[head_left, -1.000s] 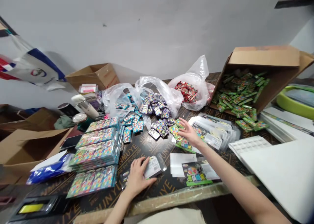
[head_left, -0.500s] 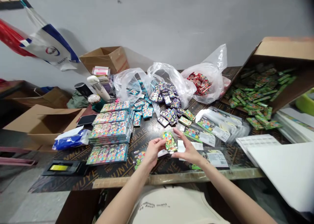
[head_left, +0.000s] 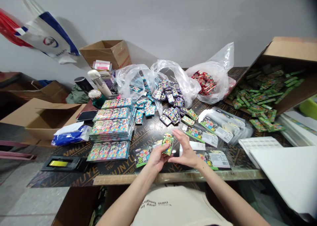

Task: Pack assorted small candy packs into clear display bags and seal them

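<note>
My left hand (head_left: 158, 158) holds a small green printed box (head_left: 167, 142) upright between thumb and fingers, above the table's front part. Just right of it, my right hand (head_left: 186, 152) is open, thumb and fingers curved apart with nothing between them. Under and beside the hands lie flat clear printed sleeves (head_left: 218, 159) with green lettering; another such sleeve (head_left: 143, 156) is partly covered by my left hand. Behind the hands are a loose green box (head_left: 188, 120) and a heap of purple boxes (head_left: 171, 115).
Stacked four-box packs (head_left: 109, 128) stand at left, near a tape dispenser (head_left: 60, 164). Plastic bags (head_left: 221, 84) of small boxes line the wall. At right are a tipped carton (head_left: 288, 54) of green boxes, stacked clear sleeves (head_left: 223, 123) and white sheets (head_left: 287, 166).
My left hand has turned the green box more upright and brought it slightly nearer to me. My right hand has moved slightly left, still open. The camera view has shifted a little.
</note>
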